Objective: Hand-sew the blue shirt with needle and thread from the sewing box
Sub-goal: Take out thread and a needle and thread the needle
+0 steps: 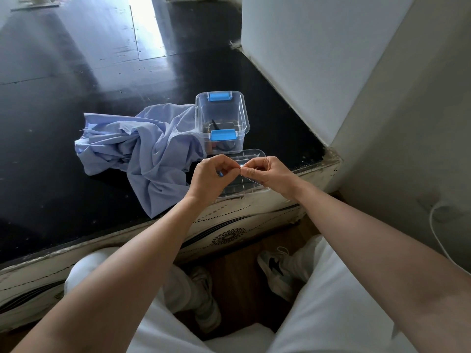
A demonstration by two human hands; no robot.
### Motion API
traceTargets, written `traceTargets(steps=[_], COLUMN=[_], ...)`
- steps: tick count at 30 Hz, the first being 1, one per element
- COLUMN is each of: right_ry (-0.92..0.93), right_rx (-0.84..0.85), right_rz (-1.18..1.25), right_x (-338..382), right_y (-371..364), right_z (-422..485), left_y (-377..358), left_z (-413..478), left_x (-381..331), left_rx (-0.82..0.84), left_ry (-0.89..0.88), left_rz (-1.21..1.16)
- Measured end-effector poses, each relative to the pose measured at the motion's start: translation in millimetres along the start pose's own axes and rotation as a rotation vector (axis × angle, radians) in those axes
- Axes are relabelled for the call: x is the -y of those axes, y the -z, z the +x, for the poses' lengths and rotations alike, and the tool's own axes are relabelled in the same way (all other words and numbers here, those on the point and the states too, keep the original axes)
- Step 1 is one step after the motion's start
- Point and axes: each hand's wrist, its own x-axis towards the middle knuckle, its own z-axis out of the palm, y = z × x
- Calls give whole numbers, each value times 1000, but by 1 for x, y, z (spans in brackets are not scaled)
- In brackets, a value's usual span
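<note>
Threading step, I judge: left hand (211, 174) grips a small blue item (220, 173), right hand (267, 174) pinches white thread (242, 186), blue shirt (142, 146) lies on the surface (51, 179) at ten o'clock; next needs steady fingertip aim.

Shirt (142, 146) left of box (243, 115), lid (251, 154) before it (scissors (215, 124) perhaps inside)

Whatever the fingers (251, 171) pinch above the thread (242, 186) is too small to tell.

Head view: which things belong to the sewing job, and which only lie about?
Job: blue shirt; sewing box; clear tray; thread, pinched by left hand and right hand.
Not the job: white cable; white shoe.
</note>
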Motion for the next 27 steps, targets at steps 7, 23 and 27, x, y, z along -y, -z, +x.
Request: traceTargets(steps=[7, 23, 27], right_ry=[46, 87, 111], right_rx=[-87, -148, -174], right_rz=[42, 86, 86], right_x=[-6, -8, -9], right_y=[0, 3, 4], right_z=[5, 4, 3], left_y=[-5, -3, -3], left_z=[-11, -6, -6], left_x=[-13, -19, -21], left_rx=[209, 107, 86], left_ry=[323, 274, 261], left_rz=[-427, -338, -351])
